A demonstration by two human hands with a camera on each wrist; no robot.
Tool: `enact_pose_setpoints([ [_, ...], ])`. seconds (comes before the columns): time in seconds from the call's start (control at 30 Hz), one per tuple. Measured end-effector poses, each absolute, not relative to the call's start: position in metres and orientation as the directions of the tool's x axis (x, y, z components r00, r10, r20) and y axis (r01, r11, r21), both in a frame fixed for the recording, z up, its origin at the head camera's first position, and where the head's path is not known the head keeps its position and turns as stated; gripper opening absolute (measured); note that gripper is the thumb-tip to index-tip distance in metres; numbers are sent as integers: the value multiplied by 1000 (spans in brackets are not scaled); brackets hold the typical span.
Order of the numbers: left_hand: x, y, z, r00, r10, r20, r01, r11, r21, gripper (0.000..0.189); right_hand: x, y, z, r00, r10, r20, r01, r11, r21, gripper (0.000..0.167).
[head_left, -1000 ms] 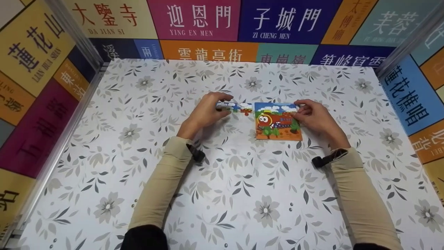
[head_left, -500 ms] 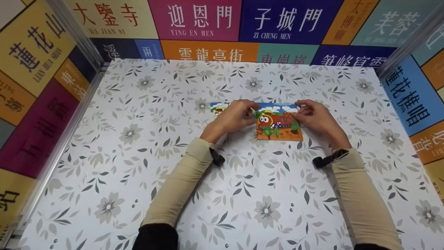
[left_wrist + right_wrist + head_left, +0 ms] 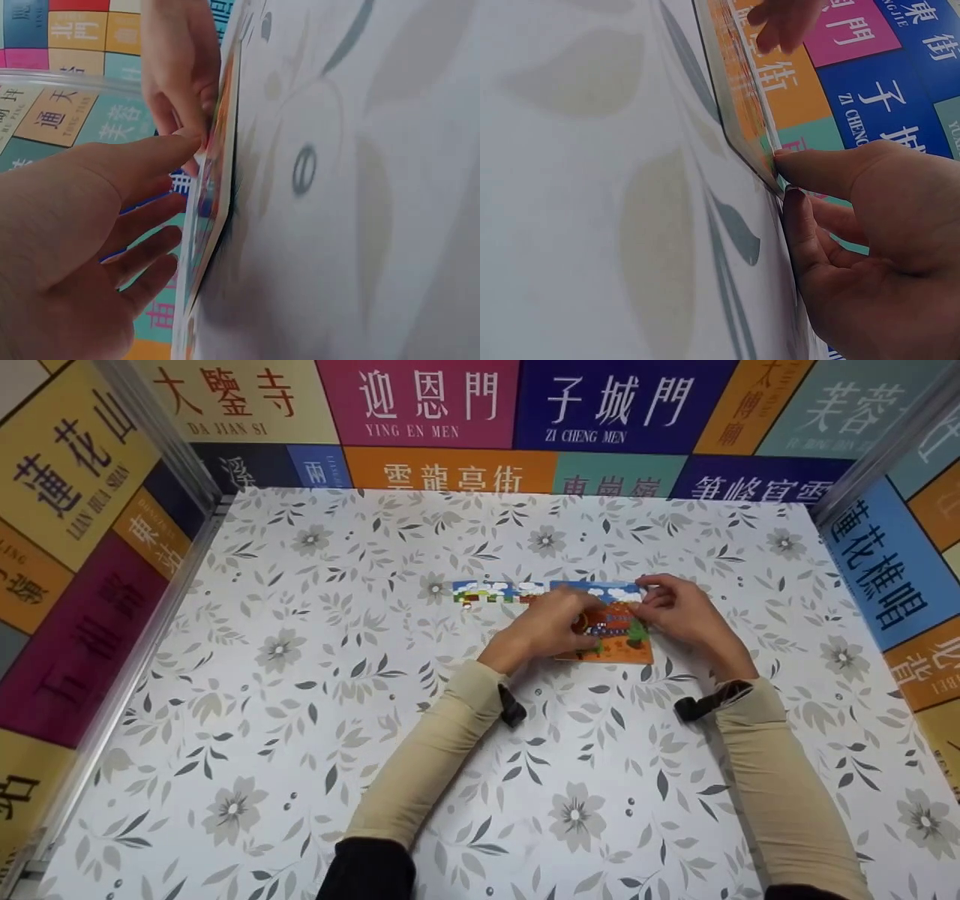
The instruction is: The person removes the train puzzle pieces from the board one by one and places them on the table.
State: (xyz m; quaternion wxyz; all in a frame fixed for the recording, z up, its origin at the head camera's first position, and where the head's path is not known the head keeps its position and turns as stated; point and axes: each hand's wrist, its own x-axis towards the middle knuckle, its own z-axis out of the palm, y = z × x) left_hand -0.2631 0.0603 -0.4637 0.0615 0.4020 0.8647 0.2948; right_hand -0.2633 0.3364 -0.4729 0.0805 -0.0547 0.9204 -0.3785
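Note:
A square jigsaw puzzle board (image 3: 626,651) printed with a red cartoon train lies flat on the patterned table. My left hand (image 3: 546,622) is over its left part, fingers loosely bent and spread, hiding the train's face. In the left wrist view, the left thumb (image 3: 161,150) reaches over the board's face and nothing is held. At the right edge, my right hand (image 3: 679,606) pinches the board near its upper corner; the right wrist view has the thumb (image 3: 810,166) on top and the index finger at the edge. A joined strip of jigsaw pieces (image 3: 495,589) runs left from the board.
The white tabletop (image 3: 450,780) carries a grey leaf and flower print. Upright panels (image 3: 431,405) with colourful lettered blocks stand along the back and both sides. A small black camera (image 3: 514,711) sits at the left wrist, another (image 3: 688,709) at the right.
My left hand has moved right, from the strip's left end across the pieces to over the board, uncovering the strip's left part. The right hand has stayed at the board's right edge.

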Motion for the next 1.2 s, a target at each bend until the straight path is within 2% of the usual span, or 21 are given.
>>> enact_pose_setpoints([
  [0.17,-262,73,-465,-724,683,99,636,604,480,55,-263,334,-472,-984,-138,-110,-24,721,-693,54],
  [0.33,-261,80,-464,-758,648,67,608,666,432,74,-264,334,-471,-983,-129,-128,-7,732,-681,54],
  [0.63,-259,85,-465,-774,631,59,599,699,391,81,-264,334,-471,-983,-136,-123,-16,733,-680,51],
  [0.87,-258,86,-464,-767,642,2,600,715,359,105,-263,335,-471,-984,-133,-121,-15,734,-679,52],
  [1.03,-259,90,-466,-779,627,-7,580,725,371,101,-263,335,-472,-984,-132,-115,-20,739,-673,53],
  [1.2,-264,95,-467,-796,605,1,552,725,411,81,-264,334,-472,-985,-126,-118,-13,736,-677,52],
])
